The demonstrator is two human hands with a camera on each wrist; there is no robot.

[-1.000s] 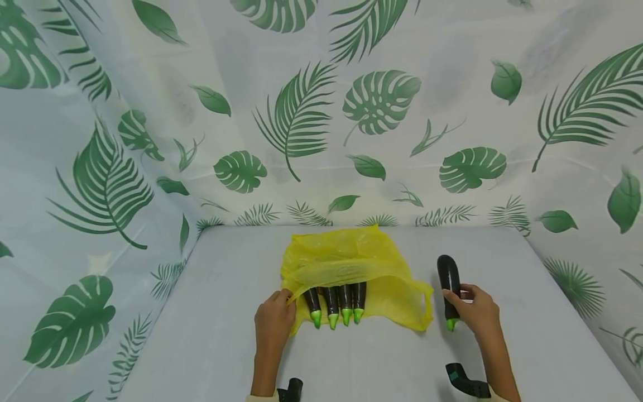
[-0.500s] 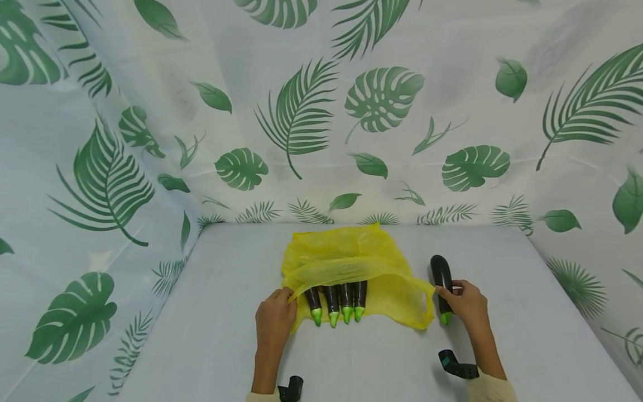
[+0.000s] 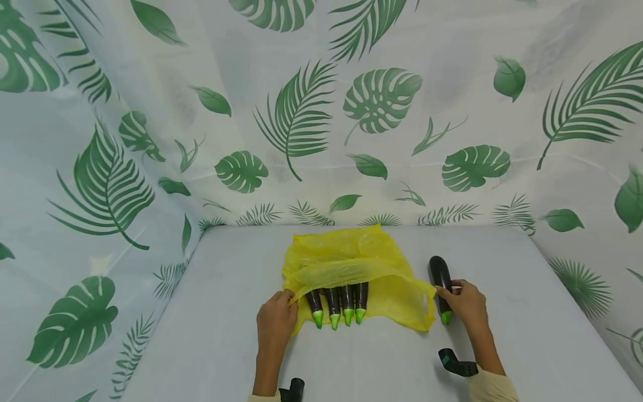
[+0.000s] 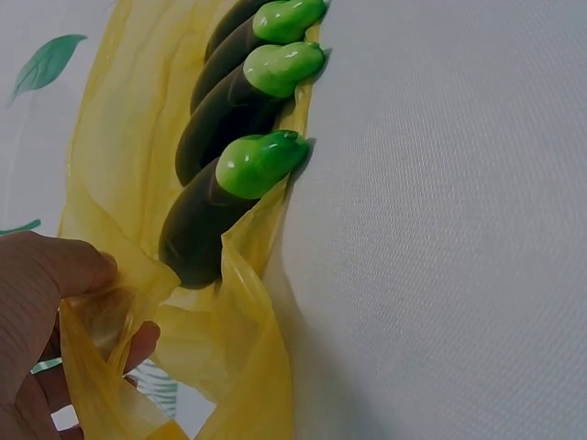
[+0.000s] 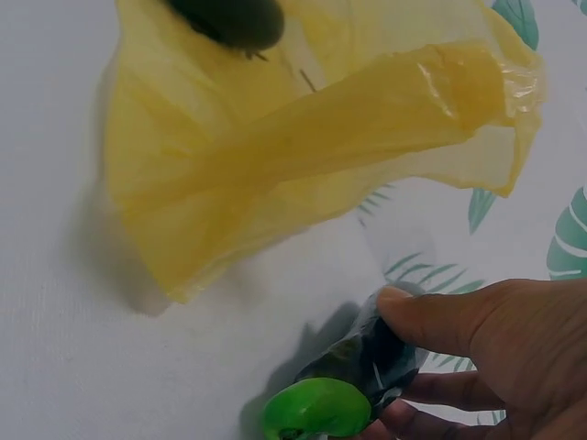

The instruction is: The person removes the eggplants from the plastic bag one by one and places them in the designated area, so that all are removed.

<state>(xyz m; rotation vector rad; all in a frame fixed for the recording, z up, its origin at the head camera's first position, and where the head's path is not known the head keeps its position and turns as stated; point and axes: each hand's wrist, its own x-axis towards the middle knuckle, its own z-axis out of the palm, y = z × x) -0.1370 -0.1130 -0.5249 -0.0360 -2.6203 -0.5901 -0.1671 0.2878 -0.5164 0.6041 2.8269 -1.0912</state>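
A yellow plastic bag point(image 3: 346, 271) lies on the table with its mouth toward me. Several dark eggplants point(image 3: 334, 301) lie side by side in that mouth, green stem ends sticking out. My left hand point(image 3: 275, 317) pinches the bag's left handle, thumb on one side of the film and fingers on the other, as the left wrist view shows. To the right of the bag, my right hand point(image 3: 467, 301) holds a single eggplant point(image 3: 439, 272) between thumb and fingers, its green end toward me. The far ends of the bagged eggplants are hidden under the yellow film.
The white tabletop point(image 3: 226, 262) stretches around the bag on both sides. Leaf-printed curtain point(image 3: 311, 111) closes off the back and both sides. The bag's right handle point(image 3: 427, 304) lies close beside the held eggplant.
My right hand has shifted slightly left with the eggplant, bringing it nearer the bag's right edge. My left hand and the bag look nearly the same.
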